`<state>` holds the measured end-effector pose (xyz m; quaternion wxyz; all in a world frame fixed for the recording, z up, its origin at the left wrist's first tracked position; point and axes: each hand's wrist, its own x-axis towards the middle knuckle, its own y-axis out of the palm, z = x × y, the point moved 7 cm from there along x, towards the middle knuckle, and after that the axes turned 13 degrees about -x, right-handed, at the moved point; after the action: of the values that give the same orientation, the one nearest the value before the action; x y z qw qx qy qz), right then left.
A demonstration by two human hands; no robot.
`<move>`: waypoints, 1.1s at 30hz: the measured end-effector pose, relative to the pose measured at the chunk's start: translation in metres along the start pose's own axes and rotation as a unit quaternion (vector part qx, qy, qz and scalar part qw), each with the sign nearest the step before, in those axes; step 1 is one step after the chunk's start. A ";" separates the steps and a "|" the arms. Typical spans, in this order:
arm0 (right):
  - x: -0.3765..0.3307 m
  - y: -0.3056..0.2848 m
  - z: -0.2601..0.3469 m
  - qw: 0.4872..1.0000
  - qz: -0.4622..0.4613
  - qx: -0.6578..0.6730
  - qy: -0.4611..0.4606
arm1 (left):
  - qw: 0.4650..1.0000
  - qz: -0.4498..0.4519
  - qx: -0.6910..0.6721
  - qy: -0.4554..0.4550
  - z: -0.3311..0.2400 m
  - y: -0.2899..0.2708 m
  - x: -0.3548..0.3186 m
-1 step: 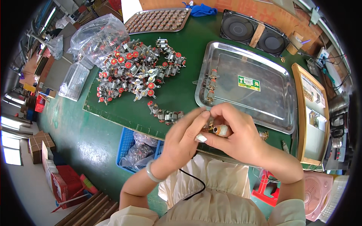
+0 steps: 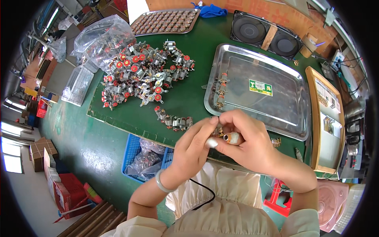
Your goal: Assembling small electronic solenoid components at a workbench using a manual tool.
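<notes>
My left hand point(image 2: 193, 148) and my right hand point(image 2: 248, 144) meet at the near edge of the green table point(image 2: 189, 98). Together they pinch a small metal motor part point(image 2: 226, 135) with a copper-coloured end, mostly hidden by my fingers. Just left of my hands lies a short row of similar small motors point(image 2: 173, 120). Further back spreads a big pile of small motors with red caps point(image 2: 142, 77). Behind my right hand is a shiny metal tray point(image 2: 272, 106), with a few finished parts point(image 2: 221, 91) lined up at its left side.
A clear plastic bag of parts point(image 2: 102, 39) lies far left, with a tray of small parts point(image 2: 166, 21) and two black speakers point(image 2: 268, 35) at the back. A wooden board point(image 2: 321, 114) stands on the right. A blue crate point(image 2: 136, 152) sits below the table edge, a red stool point(image 2: 278, 195) near my right elbow.
</notes>
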<state>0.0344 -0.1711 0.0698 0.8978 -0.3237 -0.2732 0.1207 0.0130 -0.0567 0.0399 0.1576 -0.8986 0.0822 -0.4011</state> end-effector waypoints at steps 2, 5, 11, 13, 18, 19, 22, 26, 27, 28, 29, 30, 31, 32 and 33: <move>-0.003 -0.002 -0.004 1.000 -0.006 0.008 -0.003 | 1.000 -0.013 -0.008 -0.009 -0.004 0.001 -0.002; -0.006 -0.007 -0.009 0.999 0.011 0.026 0.017 | 0.979 -0.024 -0.182 -0.086 0.000 0.005 -0.005; -0.015 -0.017 -0.015 0.999 0.016 0.020 0.027 | 0.830 -0.035 -0.451 -0.325 0.024 0.030 -0.015; -0.020 -0.024 -0.006 0.996 -0.010 -0.072 -0.045 | 0.854 -0.048 -0.428 -0.292 0.023 0.035 -0.010; -0.035 -0.029 0.001 0.955 -0.045 -0.282 -0.080 | 0.975 -0.091 -0.160 -0.121 0.004 0.031 0.009; -0.037 -0.031 0.001 0.954 -0.045 -0.286 -0.074 | 0.990 -0.098 -0.086 -0.058 -0.005 0.031 0.013; -0.045 -0.041 -0.020 0.995 -0.057 -0.073 0.045 | 0.992 -0.104 -0.065 -0.018 -0.011 0.041 0.015; -0.058 -0.058 -0.050 0.992 -0.035 0.005 0.123 | 0.983 -0.084 -0.125 -0.102 -0.003 0.050 0.008; -0.068 -0.068 -0.062 0.984 -0.044 0.016 0.170 | 0.953 -0.105 -0.209 -0.190 0.009 0.051 0.001; -0.079 -0.079 -0.074 0.981 -0.050 0.017 0.187 | 0.919 -0.089 -0.299 -0.242 0.014 0.054 -0.002; -0.090 -0.090 -0.082 0.977 -0.057 0.014 0.205 | 0.889 -0.090 -0.358 -0.269 0.016 0.056 -0.004; -0.099 -0.098 -0.083 0.976 -0.059 0.009 0.212 | 0.867 -0.078 -0.394 -0.295 0.018 0.057 -0.005; -0.108 -0.102 -0.083 0.971 -0.036 -0.053 0.230 | 0.844 -0.067 -0.425 -0.321 0.020 0.057 -0.007; -0.114 -0.104 -0.083 0.962 -0.013 -0.115 0.248 | 0.842 -0.065 -0.427 -0.323 0.021 0.056 -0.008; -0.119 -0.102 -0.088 0.961 -0.013 -0.116 0.251 | 0.809 -0.070 -0.469 -0.348 0.023 0.058 -0.011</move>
<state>-0.0090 -0.3410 0.0309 0.8954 -0.4417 -0.0550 -0.0092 0.0217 -0.1027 -0.0023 -0.2932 -0.9461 0.1364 0.0157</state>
